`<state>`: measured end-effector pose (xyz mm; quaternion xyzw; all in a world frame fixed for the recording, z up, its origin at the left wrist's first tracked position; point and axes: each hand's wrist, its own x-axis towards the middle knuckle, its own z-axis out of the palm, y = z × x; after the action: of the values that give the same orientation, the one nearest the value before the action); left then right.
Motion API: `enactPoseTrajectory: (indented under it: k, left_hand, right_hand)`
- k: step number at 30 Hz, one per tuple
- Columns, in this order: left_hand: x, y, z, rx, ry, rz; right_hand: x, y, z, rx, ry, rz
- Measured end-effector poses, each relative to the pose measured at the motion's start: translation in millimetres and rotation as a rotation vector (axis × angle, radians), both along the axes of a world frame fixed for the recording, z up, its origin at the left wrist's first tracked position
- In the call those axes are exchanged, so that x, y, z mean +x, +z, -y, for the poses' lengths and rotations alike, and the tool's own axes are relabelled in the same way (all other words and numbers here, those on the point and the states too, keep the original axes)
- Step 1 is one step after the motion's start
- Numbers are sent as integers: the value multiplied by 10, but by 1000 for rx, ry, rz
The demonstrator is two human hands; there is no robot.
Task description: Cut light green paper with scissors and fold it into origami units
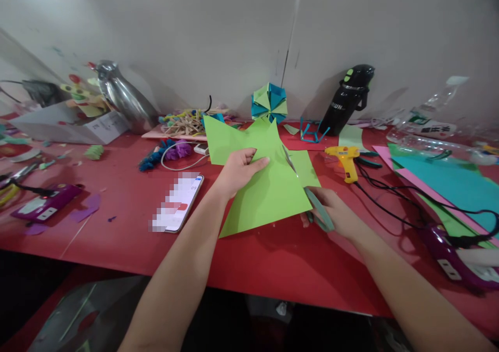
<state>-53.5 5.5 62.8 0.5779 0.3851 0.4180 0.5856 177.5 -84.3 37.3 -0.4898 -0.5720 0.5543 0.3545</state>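
My left hand (244, 171) is closed on a sheet of bright green paper (268, 198), pinching it between thumb and fingers above the red tabletop. The paper has angular cut edges with pointed tips at the top. In my right hand (329, 206) is a pair of scissors (320, 210) with grey-green handles. Their blades point up and to the left, against the right part of the paper, with a piece of it lying to the right of the blade. Part of the blades is hidden by the paper.
A phone (180, 202) lies left of my left forearm. To the right are a yellow glue gun (345, 162), its black cord, coloured paper sheets (460, 185) and a purple power strip (448, 258). Behind stand a folded paper ball (268, 102), a black bottle (346, 102) and a steel jug (127, 100).
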Motion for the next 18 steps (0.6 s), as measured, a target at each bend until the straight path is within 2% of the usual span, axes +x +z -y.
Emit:
enactPoseTrajectory:
  k: [4, 18]
  left_hand:
    - [-4, -12, -6, 13, 38, -31]
    - [21, 18, 28, 0, 4, -20]
  right_hand:
    - [-20, 16, 4, -4, -9, 3]
    - [-75, 87, 21, -58, -56, 19]
